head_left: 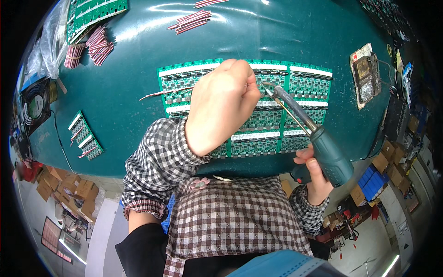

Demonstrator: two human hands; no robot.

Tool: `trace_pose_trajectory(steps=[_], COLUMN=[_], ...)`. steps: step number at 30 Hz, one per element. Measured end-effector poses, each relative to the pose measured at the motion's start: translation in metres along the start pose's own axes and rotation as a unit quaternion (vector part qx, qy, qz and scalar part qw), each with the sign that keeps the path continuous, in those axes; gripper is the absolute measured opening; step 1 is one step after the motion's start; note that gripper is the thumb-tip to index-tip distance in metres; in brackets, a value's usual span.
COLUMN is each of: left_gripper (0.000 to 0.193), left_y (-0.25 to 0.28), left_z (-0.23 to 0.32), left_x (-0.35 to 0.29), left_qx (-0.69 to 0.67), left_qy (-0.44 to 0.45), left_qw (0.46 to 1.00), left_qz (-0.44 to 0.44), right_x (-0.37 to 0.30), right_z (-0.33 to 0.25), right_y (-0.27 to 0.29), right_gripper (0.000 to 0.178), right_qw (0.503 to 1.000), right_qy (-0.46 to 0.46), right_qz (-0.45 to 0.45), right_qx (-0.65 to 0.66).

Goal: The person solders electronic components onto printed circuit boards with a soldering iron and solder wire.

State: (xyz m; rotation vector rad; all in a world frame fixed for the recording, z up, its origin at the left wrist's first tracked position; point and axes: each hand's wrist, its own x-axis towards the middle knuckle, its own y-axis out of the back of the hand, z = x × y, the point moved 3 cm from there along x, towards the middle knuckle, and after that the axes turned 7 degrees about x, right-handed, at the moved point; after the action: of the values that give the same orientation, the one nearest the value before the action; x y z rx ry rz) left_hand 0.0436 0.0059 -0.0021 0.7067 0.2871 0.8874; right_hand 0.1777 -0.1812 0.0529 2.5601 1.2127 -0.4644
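Note:
A panel of green circuit boards (304, 87), with white strips and rows of black wires, lies flat in front of me. My left hand (224, 104) is over its left half, thumb and fingers pinched on a thin red-and-white wire (161, 93) whose free end sticks out past the panel's left edge. In my right hand (316, 177) is a green-handled soldering gun (333, 157), with a thin brass-coloured tube running along its metal barrel. Its tip comes down on the panel just right of my left fingertips. Whether the tip touches a board I cannot tell.
Bundles of red-and-white wires (191, 21) lie at the back and far left. A small board strip (86, 135) sits on the left, near a fan (36, 104). At right stands a worn metal holder (367, 76). More green boards (99, 14) are at the far left.

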Motion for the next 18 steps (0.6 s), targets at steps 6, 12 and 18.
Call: trace_pose_trajectory(steps=[6, 12, 18], left_gripper=[0.01, 0.01, 0.011], left_y=[0.0012, 0.0006, 0.0006], left_z=[0.0006, 0.0003, 0.0008], left_x=[0.0004, 0.0002, 0.0001], left_qx=[0.002, 0.007, 0.005], left_qy=[-0.001, 0.003, -0.001], left_qw=[1.0, 1.0, 1.0], left_qz=[-0.002, -0.004, -0.001], right_x=[-0.0001, 0.001, 0.0008], right_z=[-0.0006, 0.0, -0.0014], right_y=[-0.0004, -0.0004, -0.0011], right_gripper=[0.036, 0.036, 0.035], right_qw=[1.0, 1.0, 1.0], right_qy=[-0.005, -0.003, 0.003], right_qz=[-0.006, -0.006, -0.007], right_qx=[-0.011, -0.011, -0.018])
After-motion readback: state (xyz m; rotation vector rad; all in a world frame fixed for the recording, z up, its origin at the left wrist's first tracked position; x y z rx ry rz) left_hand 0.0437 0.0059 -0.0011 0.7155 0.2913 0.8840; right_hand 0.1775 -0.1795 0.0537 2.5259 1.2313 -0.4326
